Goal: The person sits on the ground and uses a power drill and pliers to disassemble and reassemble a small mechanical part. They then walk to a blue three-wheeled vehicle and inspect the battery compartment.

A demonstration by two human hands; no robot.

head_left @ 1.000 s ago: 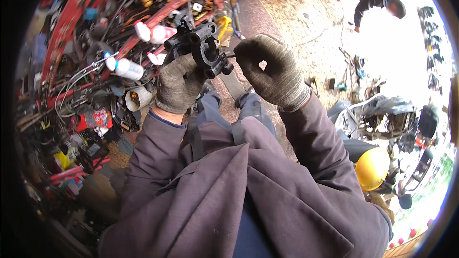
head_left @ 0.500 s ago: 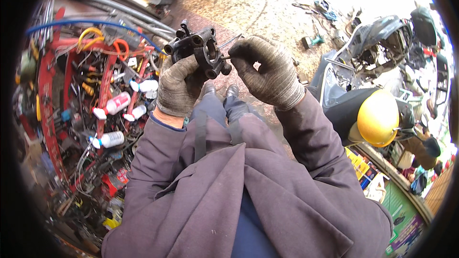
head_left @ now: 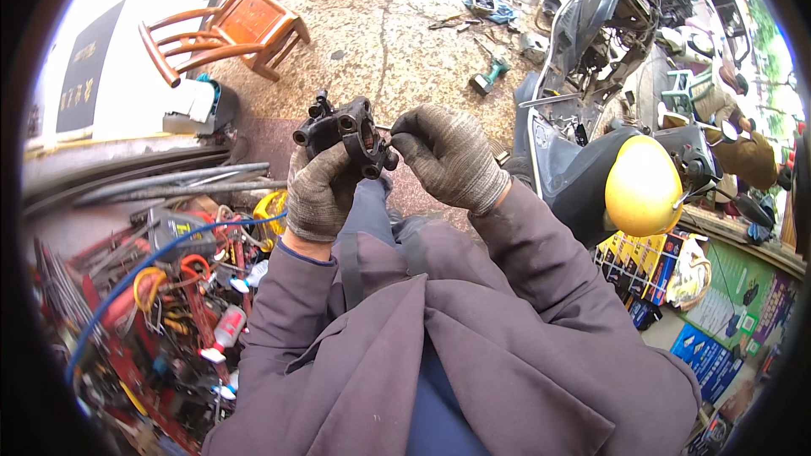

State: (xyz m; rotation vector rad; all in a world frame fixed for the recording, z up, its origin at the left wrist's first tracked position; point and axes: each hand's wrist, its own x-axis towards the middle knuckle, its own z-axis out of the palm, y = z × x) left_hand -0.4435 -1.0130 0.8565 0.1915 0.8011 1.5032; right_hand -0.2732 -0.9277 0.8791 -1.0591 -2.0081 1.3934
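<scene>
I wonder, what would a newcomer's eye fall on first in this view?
Probably the bright yellow helmet at the right. Next would come the black, metal-looking part near the centre, held in the gloved left hand, with the gloved right hand close by its right side. The orange-brown wooden chair at the upper left also stands out.

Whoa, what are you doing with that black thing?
A person in work gloves is holding a black metal part with a round opening up in front of them. The left hand grips it from below, and the right hand has its fingertips close beside it; whether they pinch something small is hard to tell. Beyond, a green power drill and a wooden chair are on the floor.
</scene>
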